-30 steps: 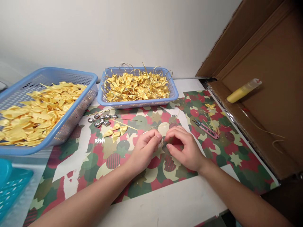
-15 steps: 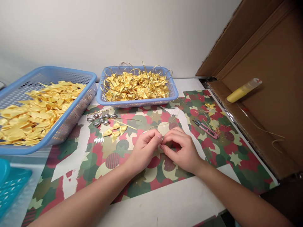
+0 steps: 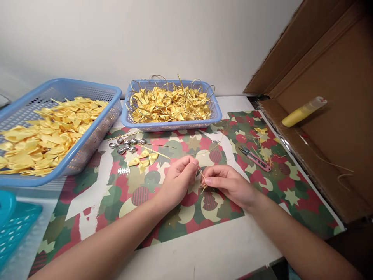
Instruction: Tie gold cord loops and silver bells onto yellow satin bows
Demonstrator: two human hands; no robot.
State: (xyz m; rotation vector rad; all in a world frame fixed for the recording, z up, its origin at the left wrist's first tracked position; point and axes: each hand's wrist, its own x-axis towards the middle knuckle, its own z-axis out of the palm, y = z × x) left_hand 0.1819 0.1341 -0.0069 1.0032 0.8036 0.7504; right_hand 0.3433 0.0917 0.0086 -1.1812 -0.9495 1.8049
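My left hand (image 3: pixel 177 181) and my right hand (image 3: pixel 230 184) meet over the patterned paper mat (image 3: pixel 180 210), both pinched on a thin gold cord (image 3: pixel 201 177) that runs between their fingertips. A small loop of the cord hangs below my right thumb. Two yellow satin bows (image 3: pixel 145 159) lie on the mat just left of my left hand. Beside them sit several small silver bells (image 3: pixel 127 144). The cord's long end trails up and right across the mat.
A large blue basket (image 3: pixel 96 128) at left holds plain yellow bows. A smaller blue basket (image 3: pixel 171 125) at the back holds bows with gold loops. Pink thread snips (image 3: pixel 256 158) lie right of my hands. An open cardboard box (image 3: pixel 329 128) with a yellow tube (image 3: pixel 303 112) stands at right. A teal basket (image 3: pixel 14 225) sits at bottom left.
My right hand has drawn back to the right and opened the gap between the hands, so the gold cord now shows stretched between the fingertips. The view has shifted slightly.
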